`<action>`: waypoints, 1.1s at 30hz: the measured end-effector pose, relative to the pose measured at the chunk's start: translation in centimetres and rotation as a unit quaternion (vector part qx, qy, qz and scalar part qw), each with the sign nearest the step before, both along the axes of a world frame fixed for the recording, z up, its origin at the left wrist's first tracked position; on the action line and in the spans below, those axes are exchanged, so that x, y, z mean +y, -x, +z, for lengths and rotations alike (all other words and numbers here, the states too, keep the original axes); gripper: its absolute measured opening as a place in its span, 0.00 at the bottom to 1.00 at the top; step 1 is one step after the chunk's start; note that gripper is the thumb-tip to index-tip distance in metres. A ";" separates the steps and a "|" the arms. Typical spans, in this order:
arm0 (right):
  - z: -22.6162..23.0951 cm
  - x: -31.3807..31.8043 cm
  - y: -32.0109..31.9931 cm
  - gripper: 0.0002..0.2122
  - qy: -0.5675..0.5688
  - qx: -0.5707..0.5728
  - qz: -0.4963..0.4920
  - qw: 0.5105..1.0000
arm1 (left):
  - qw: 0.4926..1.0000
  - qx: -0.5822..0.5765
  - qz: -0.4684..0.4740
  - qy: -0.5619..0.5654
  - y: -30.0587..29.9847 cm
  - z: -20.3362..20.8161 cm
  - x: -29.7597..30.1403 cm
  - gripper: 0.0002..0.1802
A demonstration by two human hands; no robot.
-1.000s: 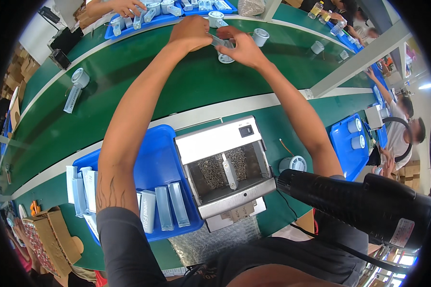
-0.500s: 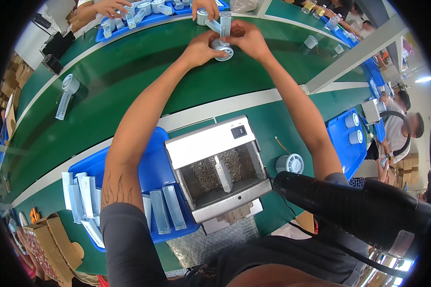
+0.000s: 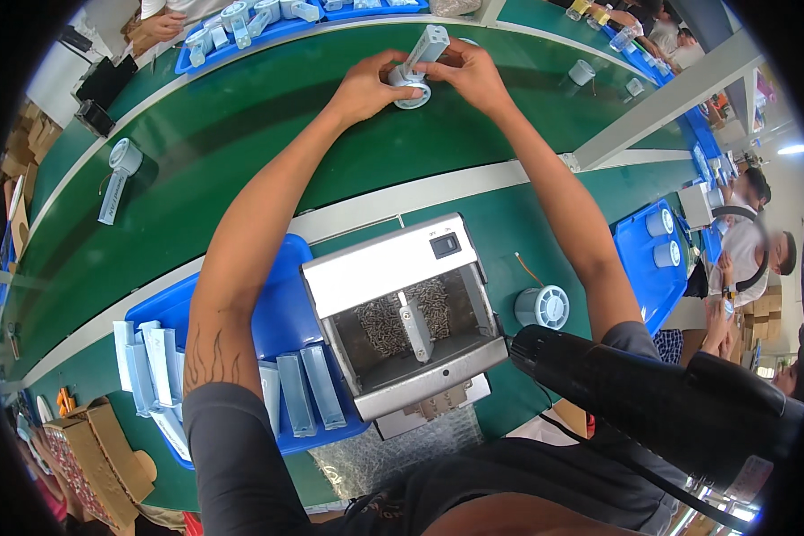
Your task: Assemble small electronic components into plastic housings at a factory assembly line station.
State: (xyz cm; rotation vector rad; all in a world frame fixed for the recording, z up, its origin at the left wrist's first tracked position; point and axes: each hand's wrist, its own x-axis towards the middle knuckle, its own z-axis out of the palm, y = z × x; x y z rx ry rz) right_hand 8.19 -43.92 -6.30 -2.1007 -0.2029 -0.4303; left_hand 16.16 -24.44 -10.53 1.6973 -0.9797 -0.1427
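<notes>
Far out over the green belt, a light-blue handheld fan (image 3: 412, 95) is between my two hands, its handle (image 3: 427, 49) tilted up and to the right. My left hand (image 3: 364, 90) is closed round the left side of the fan's round head, thumb across its front. My right hand (image 3: 472, 79) pinches the fan where handle and head meet. Part of a pale round piece (image 3: 469, 41) shows behind the right hand. Nearer my body stands a metal screw feeder (image 3: 393, 259) with loose screws inside. Right of it sits a separate fan head (image 3: 541, 307) with an orange wire.
A blue tray (image 3: 290, 268) of pale handle shells lies under my left forearm. Another fan (image 3: 123, 159) rests on the belt at left. A black cylindrical tool (image 3: 652, 384) with a cable juts in at right. Another person's hand (image 3: 158, 29) is beside the far blue tray (image 3: 277, 43).
The handle in my hands has swung from upright to leaning right. The co-worker's hand and the fan piece beside mine have left that spot; their other hand has drawn back left.
</notes>
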 end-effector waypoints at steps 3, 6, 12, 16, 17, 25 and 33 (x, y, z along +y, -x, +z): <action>0.7 0.2 -0.2 0.15 -0.014 0.031 0.028 0.999 | 1.000 0.006 -0.010 0.015 -0.1 -0.2 0.3 0.37; 0.9 0.6 0.0 0.14 -0.008 0.020 0.027 0.999 | 0.999 -0.009 0.021 0.023 0.6 -0.2 0.2 0.37; 1.1 1.7 0.8 0.16 0.035 0.009 -0.027 0.999 | 0.995 -0.070 0.071 0.005 1.6 0.7 0.6 0.35; 1.1 3.0 2.8 0.16 0.208 -0.091 -0.152 0.962 | 0.988 -0.092 0.120 -0.034 2.0 1.1 0.6 0.33; 0.9 3.3 3.2 0.16 0.174 -0.111 -0.128 0.970 | 0.987 -0.088 0.130 -0.041 2.2 1.1 0.5 0.33; 0.4 5.1 0.6 0.15 0.071 0.066 -0.076 0.992 | 0.970 -0.091 0.222 0.032 3.0 0.6 -0.3 0.27; 0.0 3.1 2.3 0.11 -0.194 0.068 -0.007 0.979 | 0.992 0.087 0.091 0.031 2.0 3.3 2.7 0.36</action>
